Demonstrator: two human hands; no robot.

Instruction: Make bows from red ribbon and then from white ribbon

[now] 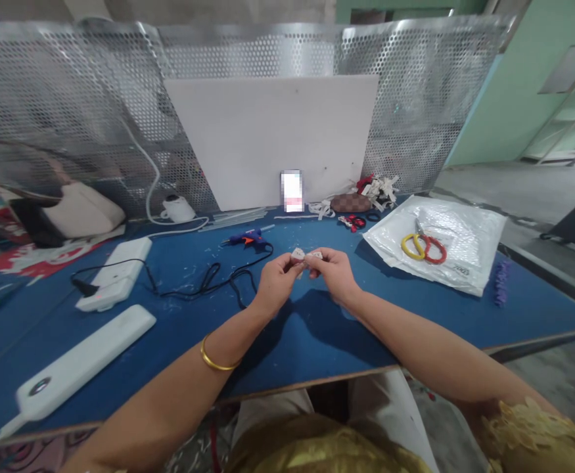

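Both my hands meet above the middle of the blue table (317, 341). My left hand (277, 281) and my right hand (334, 270) are closed in pinches on a small white ribbon piece (305, 255), held between the fingertips of both. A gold bangle (214, 360) circles my left wrist. Just beyond my hands a blue glue gun (248, 239) lies on the table, its black cord (208, 284) looping toward my left hand.
Two white power banks (83, 364) (115, 272) lie at left. Scissors with yellow and red handles (422, 246) rest on a clear plastic bag (439, 243) at right. A white board (272, 138), a phone (292, 190), a brown pouch (350, 203) and ribbon scraps (380, 187) stand at the back.
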